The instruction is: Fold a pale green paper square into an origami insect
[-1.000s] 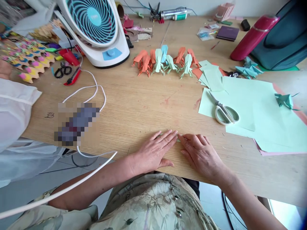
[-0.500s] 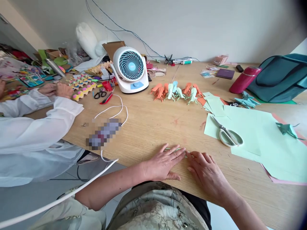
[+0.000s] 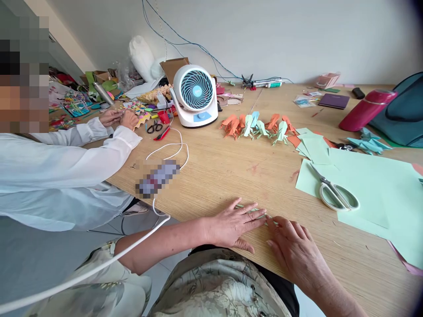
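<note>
My left hand (image 3: 231,225) lies flat with its fingers spread over a narrow piece of folded light green paper (image 3: 239,205) at the table's near edge. Most of that paper is hidden beneath the fingers. At its right end my right hand (image 3: 294,246) is closed, with thumb and forefinger pinching the tip close to the left fingertips. To the right, white-handled scissors (image 3: 337,196) rest on large light green sheets (image 3: 370,185). Folded orange, green and blue paper figures (image 3: 256,125) stand in a row farther back.
A white fan (image 3: 195,99) stands at the back. A power strip, blurred out (image 3: 158,178), lies left with a white cable (image 3: 109,262) crossing over my left forearm. A co-worker in a white sleeve (image 3: 122,145) handles small things at left. A red bottle (image 3: 366,110) leans beside a teal bag (image 3: 403,114).
My view has turned left, so the table's things sit farther right and the co-worker shows more. Both hands keep nearly the same pose on the paper.
</note>
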A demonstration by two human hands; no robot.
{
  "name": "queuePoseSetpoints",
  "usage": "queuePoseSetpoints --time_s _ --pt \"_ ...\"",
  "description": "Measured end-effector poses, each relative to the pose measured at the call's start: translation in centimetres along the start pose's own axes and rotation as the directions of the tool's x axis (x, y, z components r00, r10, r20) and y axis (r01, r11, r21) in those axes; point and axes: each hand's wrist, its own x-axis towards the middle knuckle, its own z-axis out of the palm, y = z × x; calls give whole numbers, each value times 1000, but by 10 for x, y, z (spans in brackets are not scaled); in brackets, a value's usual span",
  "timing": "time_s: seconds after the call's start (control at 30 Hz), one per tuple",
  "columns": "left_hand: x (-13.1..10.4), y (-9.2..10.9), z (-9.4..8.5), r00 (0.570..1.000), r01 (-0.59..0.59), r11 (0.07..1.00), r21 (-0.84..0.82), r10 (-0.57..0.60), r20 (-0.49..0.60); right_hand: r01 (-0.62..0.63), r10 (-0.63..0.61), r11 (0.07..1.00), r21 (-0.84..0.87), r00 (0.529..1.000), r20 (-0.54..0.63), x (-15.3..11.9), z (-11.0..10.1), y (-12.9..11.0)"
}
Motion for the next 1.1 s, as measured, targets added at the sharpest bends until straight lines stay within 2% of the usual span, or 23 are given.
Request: queuePoseSetpoints --time_s 0.23,0.4,0.53,0.67,0.8,0.9,1.0,1.1 --pt "-1 2 -1 1000 13 998 -69 -12 16 -7 6 999 -49 1000 -8 -3 1 -6" --pt "-10 15 1 1000 14 996 -84 -14 -5 -23 22 1000 -22 999 -42 -14 0 -18" --pt "-17 30 7 1000 23 999 -30 -24 -16 -25 23 1000 -16 996 -88 -25 2 -26" --pt "-24 43 15 999 41 991 125 -36 -39 -8 4 1000 -24 989 -145 -37 8 -31" --pt "-30 51 25 986 40 959 279 8 -169 -10 1 999 -50 984 -179 -50 16 -39" --pt "-33 53 36 946 38 959 280 55 -319 -39 32 999 -29 973 -228 -56 20 -43" --pt "-34 52 50 903 38 974 223 62 -425 39 -41 999 -13 966 -256 -59 21 -42" --pt "-36 51 61 871 24 987 162 59 -487 145 -136 989 29 966 -218 -59 15 -38"
